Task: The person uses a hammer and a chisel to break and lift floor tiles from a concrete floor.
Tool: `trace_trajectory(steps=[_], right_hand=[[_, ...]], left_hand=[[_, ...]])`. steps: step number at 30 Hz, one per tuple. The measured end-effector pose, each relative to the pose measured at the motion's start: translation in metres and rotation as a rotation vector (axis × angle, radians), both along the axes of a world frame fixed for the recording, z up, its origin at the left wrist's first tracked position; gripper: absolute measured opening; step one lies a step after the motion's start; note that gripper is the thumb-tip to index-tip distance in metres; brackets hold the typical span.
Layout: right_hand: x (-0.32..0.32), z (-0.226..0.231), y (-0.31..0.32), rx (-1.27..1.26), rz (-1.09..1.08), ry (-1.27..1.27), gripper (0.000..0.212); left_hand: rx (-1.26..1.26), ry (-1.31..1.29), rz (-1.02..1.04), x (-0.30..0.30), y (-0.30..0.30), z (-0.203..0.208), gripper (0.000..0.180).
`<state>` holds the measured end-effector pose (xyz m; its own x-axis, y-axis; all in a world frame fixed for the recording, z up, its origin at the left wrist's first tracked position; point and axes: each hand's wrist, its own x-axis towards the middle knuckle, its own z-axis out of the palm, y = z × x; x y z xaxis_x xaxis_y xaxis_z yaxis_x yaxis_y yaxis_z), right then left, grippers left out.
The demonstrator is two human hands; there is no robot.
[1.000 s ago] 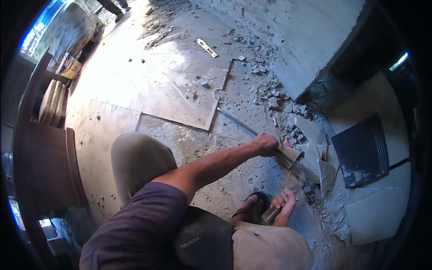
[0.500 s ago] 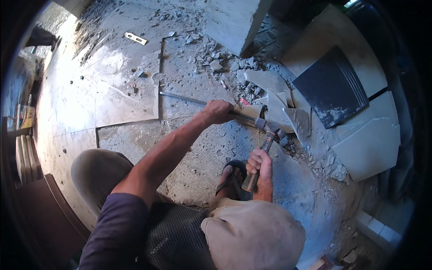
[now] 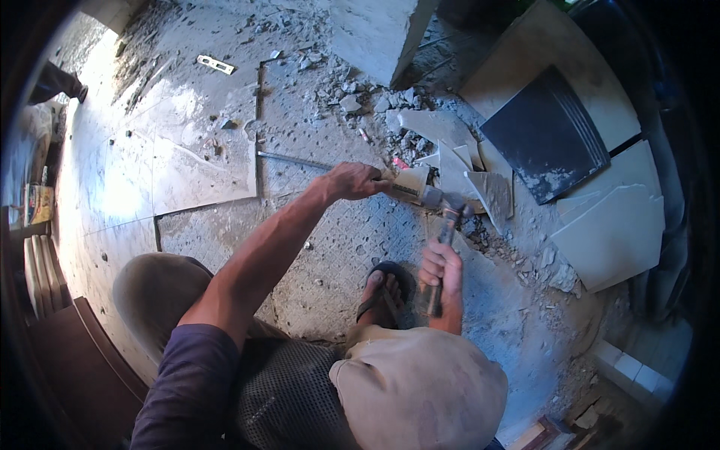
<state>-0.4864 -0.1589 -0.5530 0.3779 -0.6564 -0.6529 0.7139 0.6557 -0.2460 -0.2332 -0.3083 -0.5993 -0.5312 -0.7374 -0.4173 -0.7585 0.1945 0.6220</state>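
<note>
My left hand is wrapped round a long steel bar chisel, which slants low over the rough floor. The chisel's far tip lies at the edge of a laid pale floor tile. On its near end, to the right of my left fist, rests or nearly rests the head of a hammer; contact cannot be told for sure. My right hand is closed round the hammer's handle, whose lower end shows below the fist, slightly blurred.
Broken tile pieces and rubble lie to the right and far side. A dark tile sits on larger pale slabs. A small spirit level lies far left. My sandalled foot stands below the chisel.
The hammer has come up against or close to the chisel's near end, its handle now more upright. My left hand still grips the chisel. The whole view has shifted slightly.
</note>
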Motion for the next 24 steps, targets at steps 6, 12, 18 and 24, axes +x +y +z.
trace_trajectory(steps=[6,12,18,24], right_hand=[[0.011,-0.001,0.007,0.024,-0.320,0.378,0.028],[0.031,0.001,0.001,-0.013,0.011,0.259,0.023],[0.008,0.022,0.005,-0.040,-0.155,0.296,0.015],[-0.027,0.030,0.025,-0.036,-0.256,0.433,0.016]], left_hand=[[-0.025,-0.039,0.040,-0.004,0.002,-0.005,0.071],[-0.005,-0.072,0.046,0.002,0.002,-0.003,0.070],[-0.100,-0.051,0.096,0.001,0.002,-0.003,0.067],[-0.166,-0.024,0.086,-0.008,0.009,0.003,0.067]])
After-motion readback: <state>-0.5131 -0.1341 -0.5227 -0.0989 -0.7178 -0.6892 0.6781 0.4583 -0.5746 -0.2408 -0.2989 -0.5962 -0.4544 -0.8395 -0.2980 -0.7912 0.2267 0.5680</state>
